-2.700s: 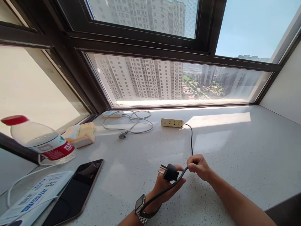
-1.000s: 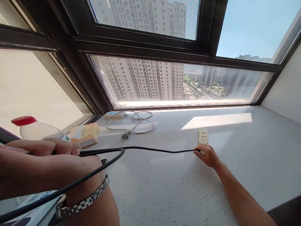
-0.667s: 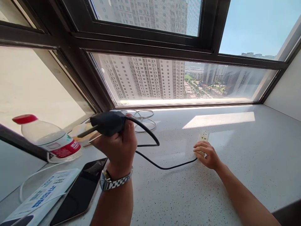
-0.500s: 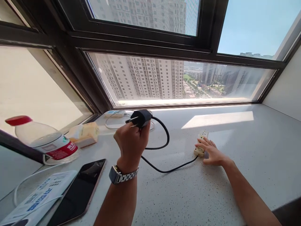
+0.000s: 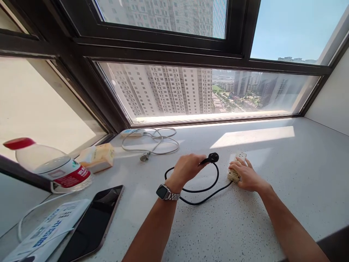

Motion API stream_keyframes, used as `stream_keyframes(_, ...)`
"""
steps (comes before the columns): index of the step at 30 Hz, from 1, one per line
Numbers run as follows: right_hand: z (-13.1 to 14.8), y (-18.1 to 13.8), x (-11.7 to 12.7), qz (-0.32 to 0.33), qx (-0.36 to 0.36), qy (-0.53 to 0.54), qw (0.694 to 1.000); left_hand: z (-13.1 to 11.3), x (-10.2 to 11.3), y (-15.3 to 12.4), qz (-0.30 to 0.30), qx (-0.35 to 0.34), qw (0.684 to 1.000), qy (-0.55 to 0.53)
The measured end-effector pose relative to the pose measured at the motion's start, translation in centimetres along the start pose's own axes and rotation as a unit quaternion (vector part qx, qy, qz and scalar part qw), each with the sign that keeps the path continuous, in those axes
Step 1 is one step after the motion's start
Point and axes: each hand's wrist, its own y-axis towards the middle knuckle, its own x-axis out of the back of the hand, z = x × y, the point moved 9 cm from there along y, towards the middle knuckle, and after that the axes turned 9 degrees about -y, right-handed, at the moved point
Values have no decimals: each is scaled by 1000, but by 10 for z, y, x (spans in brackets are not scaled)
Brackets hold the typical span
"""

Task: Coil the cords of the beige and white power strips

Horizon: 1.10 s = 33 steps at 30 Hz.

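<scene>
A cream power strip (image 5: 236, 168) lies on the speckled white windowsill (image 5: 286, 171). My right hand (image 5: 247, 177) rests on its near end, fingers curled over it. Its black cord (image 5: 203, 193) loops across the sill to a black plug (image 5: 212, 158). My left hand (image 5: 185, 168), with a metal-band watch on the wrist, is closed around the cord just behind the plug and holds the plug low, a short way left of the strip.
At the left stand a red-capped water bottle (image 5: 46, 166), a tissue pack (image 5: 96, 157), a dark tablet (image 5: 89, 222) and a printed booklet (image 5: 40, 233). A white strip with coiled grey cable (image 5: 152, 140) lies by the window frame.
My left hand has come down from chest height and moved right with the plug, which now sits close beside the power strip. My right hand stays on the strip.
</scene>
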Motion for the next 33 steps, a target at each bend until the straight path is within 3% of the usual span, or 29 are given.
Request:
stream_keyframes(6, 10, -4, 17, -66, 65, 27, 995, -21, -36, 5, 57, -76, 995, 7)
stream_keyframes(13, 15, -19, 42, -158, 115, 154, 969, -25, -29, 3, 22, -111, 993, -16)
stream_keyframes(17, 13, -27, 57, -205, 126, 289, 927, -35, -18, -1, -3, -171, 978, -121)
stream_keyframes(21, -2, -30, 61, -222, 109, 462, 851, -49, -6, -7, -22, -212, 936, -281)
stream_keyframes(24, -10, -28, 57, -225, 89, 543, 804, -66, -8, -9, -2, -217, 889, -403)
stream_keyframes(28, -1, -21, 48, -190, 81, 603, 771, -80, -24, -10, 28, -160, 825, -542)
stream_keyframes(30, 6, -18, 43, -173, 72, 625, 757, -82, -32, -10, 19, -127, 797, -590)
stream_keyframes(33, 14, -17, 40, -165, 58, 640, 748, -79, -38, -7, -31, -82, 782, -617)
